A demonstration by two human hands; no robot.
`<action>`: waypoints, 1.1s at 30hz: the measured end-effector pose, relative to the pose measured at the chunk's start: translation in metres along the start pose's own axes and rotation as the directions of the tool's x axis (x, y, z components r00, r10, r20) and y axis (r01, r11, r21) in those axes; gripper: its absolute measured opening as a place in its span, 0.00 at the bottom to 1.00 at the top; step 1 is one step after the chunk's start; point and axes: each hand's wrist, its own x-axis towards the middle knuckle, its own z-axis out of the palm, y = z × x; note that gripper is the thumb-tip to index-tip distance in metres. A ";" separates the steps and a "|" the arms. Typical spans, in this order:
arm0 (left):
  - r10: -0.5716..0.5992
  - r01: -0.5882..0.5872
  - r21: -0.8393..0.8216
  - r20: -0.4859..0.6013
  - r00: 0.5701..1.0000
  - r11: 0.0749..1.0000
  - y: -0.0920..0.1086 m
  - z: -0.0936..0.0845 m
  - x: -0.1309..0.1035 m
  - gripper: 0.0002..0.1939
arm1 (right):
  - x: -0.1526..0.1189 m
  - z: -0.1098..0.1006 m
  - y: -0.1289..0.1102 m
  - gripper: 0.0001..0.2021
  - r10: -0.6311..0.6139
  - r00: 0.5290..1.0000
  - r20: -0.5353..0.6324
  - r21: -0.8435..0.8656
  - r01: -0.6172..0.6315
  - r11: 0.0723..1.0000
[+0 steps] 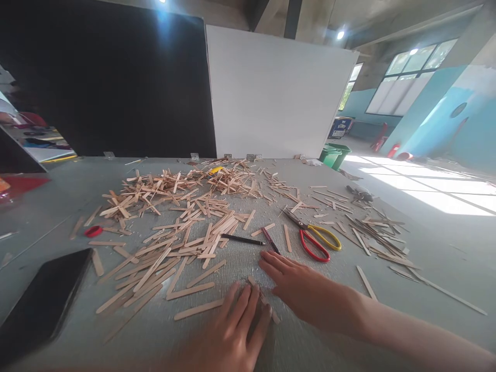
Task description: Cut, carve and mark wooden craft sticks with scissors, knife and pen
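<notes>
My left hand [238, 328] rests low on the table with its fingers stretched out and slightly apart. My right hand [302, 287] lies flat beside it, fingers extended towards the left. Between them a short wooden craft stick [275, 315] lies partly hidden; whether the fingertips press on it I cannot tell. Another craft stick [198, 309] ends by my left fingers. Just beyond my right fingertips lie a dark red pen [270, 239] and a black pen [243, 239]. Scissors [315, 238] with one red and one yellow handle lie past my right hand.
Heaped craft sticks [163, 188] spread across the middle and back of the table [302, 341]. At the left are a black phone [44, 294] and a red ring [93, 231]. Thin wood strips [380, 235] lie right. Black [139, 77] and white [279, 93] panels stand behind.
</notes>
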 end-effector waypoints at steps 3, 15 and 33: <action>0.006 -0.007 -0.016 -0.025 1.000 1.000 0.000 0.002 0.000 0.20 | -0.001 -0.005 -0.003 0.31 0.039 0.997 0.066 0.022 -0.040 0.999; -0.007 0.007 0.000 -0.077 0.997 1.000 0.000 0.006 0.001 0.19 | 0.000 -0.012 -0.007 0.33 0.063 0.989 0.130 0.042 -0.069 0.997; -0.031 0.030 -0.005 -0.107 0.994 1.000 0.004 0.009 0.001 0.21 | 0.000 -0.006 -0.003 0.33 0.046 0.995 0.089 0.033 -0.049 0.998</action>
